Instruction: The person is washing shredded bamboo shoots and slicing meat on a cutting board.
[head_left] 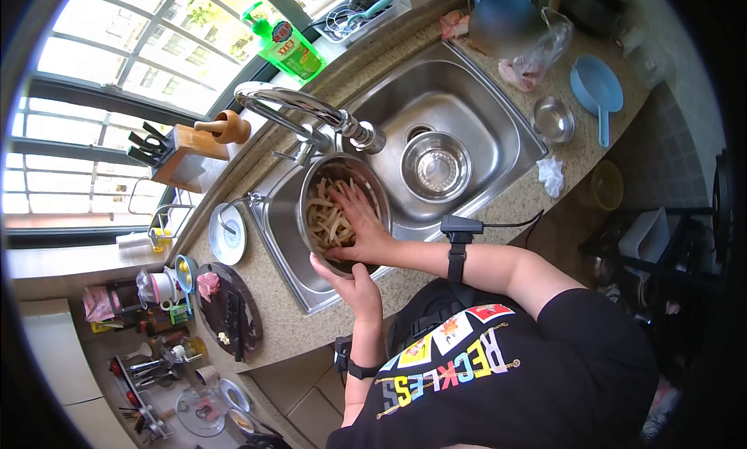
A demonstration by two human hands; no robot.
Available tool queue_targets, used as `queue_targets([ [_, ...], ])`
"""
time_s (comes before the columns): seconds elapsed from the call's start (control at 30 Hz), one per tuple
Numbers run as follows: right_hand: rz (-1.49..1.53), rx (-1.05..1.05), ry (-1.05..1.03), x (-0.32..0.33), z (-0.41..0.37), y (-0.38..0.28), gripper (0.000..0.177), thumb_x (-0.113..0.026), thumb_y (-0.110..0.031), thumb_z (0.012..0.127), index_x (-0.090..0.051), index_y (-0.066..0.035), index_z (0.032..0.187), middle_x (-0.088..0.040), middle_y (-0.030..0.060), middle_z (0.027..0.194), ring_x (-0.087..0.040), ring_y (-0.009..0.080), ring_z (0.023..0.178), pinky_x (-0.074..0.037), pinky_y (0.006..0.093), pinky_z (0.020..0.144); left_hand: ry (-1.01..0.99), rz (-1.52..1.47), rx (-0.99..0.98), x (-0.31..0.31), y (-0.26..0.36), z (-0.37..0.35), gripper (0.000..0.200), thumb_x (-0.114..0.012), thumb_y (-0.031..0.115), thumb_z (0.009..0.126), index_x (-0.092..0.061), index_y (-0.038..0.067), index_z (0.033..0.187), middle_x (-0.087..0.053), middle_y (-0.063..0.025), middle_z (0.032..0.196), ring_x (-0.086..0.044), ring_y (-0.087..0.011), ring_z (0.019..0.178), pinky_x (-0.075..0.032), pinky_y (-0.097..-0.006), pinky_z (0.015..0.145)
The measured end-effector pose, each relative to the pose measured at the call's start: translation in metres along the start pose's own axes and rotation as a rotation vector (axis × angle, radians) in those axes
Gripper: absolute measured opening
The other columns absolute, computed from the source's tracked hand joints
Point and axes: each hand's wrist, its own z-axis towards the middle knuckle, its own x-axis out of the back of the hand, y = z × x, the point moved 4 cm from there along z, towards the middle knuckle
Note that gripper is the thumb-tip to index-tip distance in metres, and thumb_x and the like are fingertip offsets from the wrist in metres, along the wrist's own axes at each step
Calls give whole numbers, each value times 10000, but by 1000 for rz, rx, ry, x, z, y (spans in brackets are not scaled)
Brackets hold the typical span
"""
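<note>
A deep stainless steel bowl (380, 194) is tilted over the left sink basin, below the faucet. It holds pale cut strips (327, 222) of some vegetable; the kind is hard to tell. My left hand (356, 287) grips the bowl's near side, with some fingers hidden beneath it. Inside the bowl, my right hand (362, 225) lies on the strips with its fingers stretched out and apart. The curved chrome faucet (311, 106) reaches over the sink beside the bowl; no running water can be made out.
A metal basin (436, 166) sits in the larger sink basin (490, 110). Green soap (292, 50) and a knife block (191, 157) line the windowsill. On the left, a dark cutting board (247, 317) bears raw meat and a cleaver. A blue strainer (595, 83) and small metal bowl (553, 120) lie right.
</note>
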Motion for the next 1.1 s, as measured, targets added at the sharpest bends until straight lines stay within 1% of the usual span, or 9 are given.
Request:
queue_targets([
  [0.13, 58, -5, 27, 2, 2, -4, 1137, -814, -454, 598, -169, -199, 1499, -101, 200, 1548, -67, 489, 1400, -146, 554, 1134, -13, 1, -12, 0, 8, 4, 792, -419, -75, 742, -74, -22, 1453, -208, -234, 1447, -247, -338, 1364, -223, -419, 1128],
  [0.37, 40, -5, 31, 5, 2, 0, 1137, -820, -435, 587, -181, -186, 1494, -121, 205, 1541, -77, 485, 1400, -139, 541, 1142, -26, -62, 23, -3, 5, 3, 792, -418, -70, 739, -74, -28, 1451, -216, -226, 1444, -270, -323, 1355, -246, -409, 1120],
  [0.47, 45, 54, 44, 3, 5, 1, 1124, -824, -434, 581, -204, -185, 1485, -129, 208, 1538, -85, 486, 1398, -141, 540, 1142, -11, -31, 13, -3, 8, 3, 796, -415, -68, 737, -65, -35, 1451, -207, -232, 1450, -248, -330, 1366, -223, -415, 1129],
  [0.57, 81, 70, 51, 2, 8, -2, 1089, -825, -435, 577, -246, -179, 1463, -139, 208, 1534, -93, 488, 1396, -143, 539, 1142, -26, 129, -38, -2, 18, 4, 806, -420, -62, 734, -51, -48, 1450, -192, -242, 1459, -215, -341, 1380, -192, -423, 1139],
  [0.63, 90, 97, 82, 2, 9, -5, 1056, -838, -399, 562, -295, -140, 1430, -207, 249, 1501, -126, 489, 1390, -140, 541, 1140, -26, 114, -37, -2, 20, 5, 808, -428, -55, 735, -48, -62, 1449, -173, -255, 1469, -186, -356, 1392, -163, -430, 1145],
  [0.67, 92, 96, 85, 3, 10, -5, 1056, -838, -399, 562, -295, -140, 1430, -207, 249, 1501, -126, 489, 1390, -140, 541, 1140, -28, 117, -38, -1, 18, 5, 808, -428, -55, 735, -48, -62, 1449, -173, -255, 1469, -186, -356, 1392, -163, -430, 1145],
  [0.73, 109, 59, 55, 2, 11, -4, 1047, -828, -426, 561, -294, -192, 1431, -162, 206, 1526, -105, 489, 1393, -167, 539, 1137, -29, 181, -53, 1, 14, 7, 802, -431, -55, 739, -55, -71, 1447, -155, -264, 1477, -179, -364, 1396, -156, -432, 1147],
  [0.97, 136, 17, 59, 6, 12, -6, 1047, -828, -415, 552, -299, -206, 1430, -170, 200, 1525, -115, 484, 1394, -180, 531, 1135, -43, 248, -75, -3, 22, 9, 795, -432, -58, 741, -58, -84, 1442, -175, -278, 1463, -172, -376, 1396, -140, -433, 1151],
  [1.1, 141, 17, 62, 6, 12, -6, 1049, -826, -413, 558, -292, -201, 1435, -177, 204, 1521, -118, 469, 1398, -161, 523, 1140, -43, 209, -64, -3, 21, 11, 793, -427, -69, 735, -70, -73, 1443, -207, -264, 1444, -225, -361, 1375, -190, -426, 1138],
])
